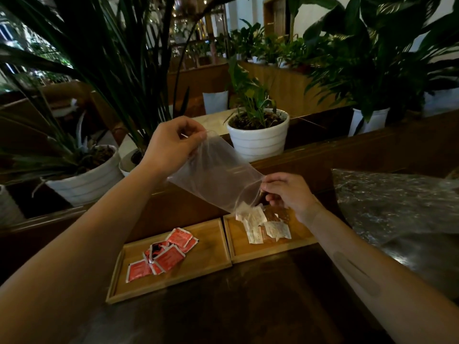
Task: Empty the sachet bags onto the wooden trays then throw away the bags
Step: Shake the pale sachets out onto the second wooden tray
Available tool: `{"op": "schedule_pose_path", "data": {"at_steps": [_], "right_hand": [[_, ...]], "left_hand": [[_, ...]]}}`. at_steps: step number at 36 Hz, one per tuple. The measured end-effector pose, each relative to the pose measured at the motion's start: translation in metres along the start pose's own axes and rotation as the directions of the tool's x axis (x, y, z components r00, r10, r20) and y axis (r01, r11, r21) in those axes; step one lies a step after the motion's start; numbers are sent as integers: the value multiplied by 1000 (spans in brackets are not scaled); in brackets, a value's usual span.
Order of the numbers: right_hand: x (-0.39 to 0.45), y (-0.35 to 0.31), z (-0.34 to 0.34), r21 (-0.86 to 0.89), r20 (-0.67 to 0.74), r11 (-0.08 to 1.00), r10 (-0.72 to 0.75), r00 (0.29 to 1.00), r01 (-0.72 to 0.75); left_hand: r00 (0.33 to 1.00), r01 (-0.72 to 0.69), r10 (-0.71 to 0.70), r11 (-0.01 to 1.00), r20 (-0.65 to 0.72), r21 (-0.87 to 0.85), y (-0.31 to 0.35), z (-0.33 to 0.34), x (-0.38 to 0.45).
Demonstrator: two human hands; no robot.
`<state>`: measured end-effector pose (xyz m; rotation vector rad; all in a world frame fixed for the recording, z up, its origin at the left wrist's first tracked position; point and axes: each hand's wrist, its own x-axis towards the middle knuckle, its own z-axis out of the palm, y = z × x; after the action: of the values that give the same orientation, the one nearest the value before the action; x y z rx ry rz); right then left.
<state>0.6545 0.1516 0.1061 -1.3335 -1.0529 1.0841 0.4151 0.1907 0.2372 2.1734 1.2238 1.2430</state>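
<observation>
Sachet bag tipped mouth-down over right tray, last sachets dropping

Sachet bag [218,175]: clear plastic, held up between both hands above the desk [248,306], slanted from upper left down to lower right. Looks nearly empty.

Far left: white plant pots [84,180] behind a raised wooden ledge [74,214]. No room to swing the bag that way without brushing leaves.

Left hand [171,147]: clenched on the closed bottom corner of the bag, lifted high. Probably held so to let the contents slide toward the mouth.

Left tray [223,244]: red sachets [161,254] scattered in the middle and far part, near strip of wood bare. Already filled, by the look.

Right tray [238,252]: set just beside the left tray, edges nearly touching. White sachets [263,227] heaped at the far end, directly under the bag mouth; a few brown ones [275,216] among them. Near half bare.

Right hand [290,192]: pinching the bag's open lower edge, low over the pile, seemingly to steer the fall inside the rim.

Right edge: crinkled clear plastic sheet [397,204] on the desk, close to the right forearm. Open desk in front of the trays. No bin in view.
</observation>
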Motion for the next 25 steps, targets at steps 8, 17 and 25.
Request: {"op": "schedule_pose_path", "data": {"at_steps": [8, 17, 25], "right_hand": [[-5, -7, 6, 24, -49, 998, -60, 997, 61], [-25, 9, -11, -67, -96, 997, -44, 994, 37], [-65, 27, -34, -12, -113, 999, 44, 993, -46]], "left_hand": [[997, 38, -42, 997, -59, -63, -9, -10, -12], [952, 287, -305, 881, 12, -377, -59, 18, -62], [896, 433, -408, 713, 176, -551, -81, 60, -108]]}}
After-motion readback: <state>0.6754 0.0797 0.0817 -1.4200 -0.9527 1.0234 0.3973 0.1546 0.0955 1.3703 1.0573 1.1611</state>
